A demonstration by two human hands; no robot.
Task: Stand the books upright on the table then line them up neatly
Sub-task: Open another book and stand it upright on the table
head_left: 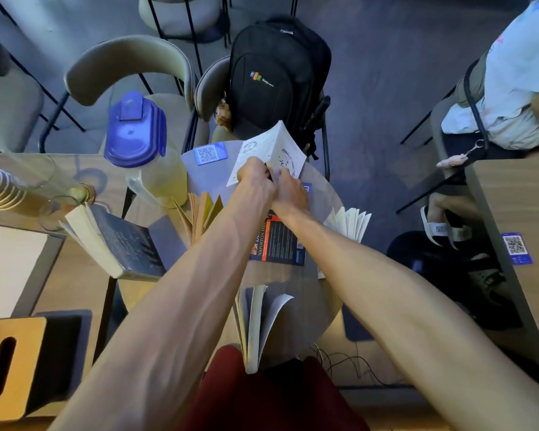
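Both my hands meet at the far side of the round table (321, 194) on a white book (268, 147) with dark drawings, tilted up on its lower edge. My left hand (254, 177) grips its near left part and my right hand (290, 189) grips its near right part. A black and orange book (277, 241) lies flat under my right forearm. Standing fanned open are a yellow-paged book (203, 213), a cream-paged book (350, 223) at the right, a grey-paged book (259, 321) near me and a dark-covered book (119, 244) at the left.
A pitcher with a blue lid (143, 150) stands at the table's far left beside a blue QR card (210, 154). A black backpack (277, 79) rests on a chair behind the table. Stacked cups (0, 185) and a wooden tissue box (16, 368) are at the left. A person (511, 88) sits at the right.
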